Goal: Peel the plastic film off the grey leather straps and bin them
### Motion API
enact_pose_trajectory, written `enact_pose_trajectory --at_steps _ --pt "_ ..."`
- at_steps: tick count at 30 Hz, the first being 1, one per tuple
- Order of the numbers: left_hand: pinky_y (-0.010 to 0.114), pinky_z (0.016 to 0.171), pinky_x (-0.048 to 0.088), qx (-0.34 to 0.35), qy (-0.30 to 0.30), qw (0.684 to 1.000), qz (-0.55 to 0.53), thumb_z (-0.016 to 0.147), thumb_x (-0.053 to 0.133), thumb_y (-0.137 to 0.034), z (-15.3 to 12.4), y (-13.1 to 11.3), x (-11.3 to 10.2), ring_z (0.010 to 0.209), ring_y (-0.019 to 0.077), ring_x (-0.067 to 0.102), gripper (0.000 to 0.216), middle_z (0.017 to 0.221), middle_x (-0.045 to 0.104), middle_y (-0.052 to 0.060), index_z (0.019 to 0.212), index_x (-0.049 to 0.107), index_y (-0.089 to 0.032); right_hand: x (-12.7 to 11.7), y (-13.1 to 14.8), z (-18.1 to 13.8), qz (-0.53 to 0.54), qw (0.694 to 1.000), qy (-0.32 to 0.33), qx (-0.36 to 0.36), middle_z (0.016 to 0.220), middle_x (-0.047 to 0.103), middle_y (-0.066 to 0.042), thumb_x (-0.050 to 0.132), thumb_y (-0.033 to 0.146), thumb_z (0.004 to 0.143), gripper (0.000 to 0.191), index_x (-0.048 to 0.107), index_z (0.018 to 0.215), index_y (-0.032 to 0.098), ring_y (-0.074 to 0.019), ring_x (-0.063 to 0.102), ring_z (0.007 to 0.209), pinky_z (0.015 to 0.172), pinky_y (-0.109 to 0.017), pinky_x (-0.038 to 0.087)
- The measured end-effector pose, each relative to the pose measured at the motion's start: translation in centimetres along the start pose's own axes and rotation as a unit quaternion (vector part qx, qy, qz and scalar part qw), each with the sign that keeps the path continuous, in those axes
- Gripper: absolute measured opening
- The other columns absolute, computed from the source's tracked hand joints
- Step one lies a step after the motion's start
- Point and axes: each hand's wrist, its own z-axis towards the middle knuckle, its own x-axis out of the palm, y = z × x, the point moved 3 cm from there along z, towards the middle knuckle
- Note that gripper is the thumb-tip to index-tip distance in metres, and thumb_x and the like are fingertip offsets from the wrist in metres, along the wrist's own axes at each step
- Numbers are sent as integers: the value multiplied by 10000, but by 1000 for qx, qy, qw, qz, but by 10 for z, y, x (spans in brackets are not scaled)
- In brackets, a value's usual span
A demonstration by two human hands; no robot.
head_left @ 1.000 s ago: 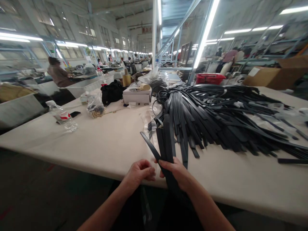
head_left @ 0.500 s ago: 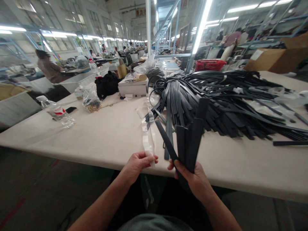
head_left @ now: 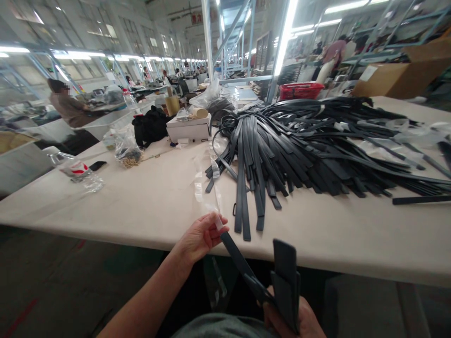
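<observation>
My left hand [head_left: 200,237] is closed at the table's front edge, pinching a translucent plastic strip [head_left: 219,222] between thumb and fingers. One black strap [head_left: 237,253] slants up from the other hand, its tip right at those fingertips; whether they grip it too I cannot tell. Low in front of my body, my right hand [head_left: 308,319] is wrapped round a bundle of flat black straps [head_left: 284,263], their ends pointing up. Beyond the hands, a large heap of black straps [head_left: 282,155] lies fanned over the table, several ends hanging toward me.
On the beige table [head_left: 141,202] are a plastic bottle [head_left: 75,169], a dark phone [head_left: 97,165], a bag of small brass-coloured parts [head_left: 128,150], black cloth [head_left: 151,126] and a white box [head_left: 189,129]. Farther back stand a red basket [head_left: 301,91] and a cardboard box [head_left: 391,82]. Other people sit in the background.
The strap bundle in my right hand has dropped down toward my body. My left hand has risen slightly with the plastic strip, and one strap's tip now meets its fingers.
</observation>
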Motion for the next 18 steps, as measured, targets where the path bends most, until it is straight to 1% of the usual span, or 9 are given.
enact_pose_trajectory --at_steps 2,4,7,10,11,14,18 --pt "252 600 580 -6 4 1000 5 836 688 -250 0 1 0 624 143 704 132 788 734 48 807 657 -125 -1 0 1 -5 1000 -2 14 617 515 17 388 482 944 425 576 705 185 -127 493 565 547 -230 396" --pt "255 607 581 -4 9 1000 8 829 695 -244 -1 1 0 624 144 702 129 779 736 54 805 662 -121 -2 2 2 -23 1000 -4 8 618 518 17 387 470 945 416 558 690 189 -126 496 557 537 -229 398" --pt "258 612 579 6 9 1000 14 804 722 -246 -2 2 2 630 149 700 135 773 737 56 805 665 -123 -1 4 3 -72 996 -30 -32 634 563 4 418 416 927 346 559 698 199 -137 529 577 552 -236 414" --pt "251 618 575 20 2 1000 18 777 750 -252 -2 2 3 649 150 703 153 779 736 49 809 665 -129 2 3 2 -112 990 -55 -72 706 649 -25 475 345 874 198 603 817 206 -162 591 636 606 -253 449" --pt "248 619 573 26 -1 999 19 769 759 -258 -2 1 3 650 148 702 165 781 735 47 811 664 -130 3 2 2 -123 987 -62 -82 733 667 -33 485 333 855 176 609 853 209 -171 610 657 619 -258 457" --pt "257 640 575 33 -4 999 23 743 785 -281 -2 2 2 652 145 699 211 783 733 47 821 665 -126 5 -1 0 -160 979 -89 -95 786 695 -51 483 280 820 175 620 908 215 -195 654 715 651 -277 477" --pt "273 673 576 27 -6 999 25 737 791 -303 -1 4 2 674 155 704 253 797 736 54 863 667 -122 7 -3 -1 -233 960 -120 -97 843 722 -78 463 176 778 257 646 954 218 -226 680 771 688 -313 504"
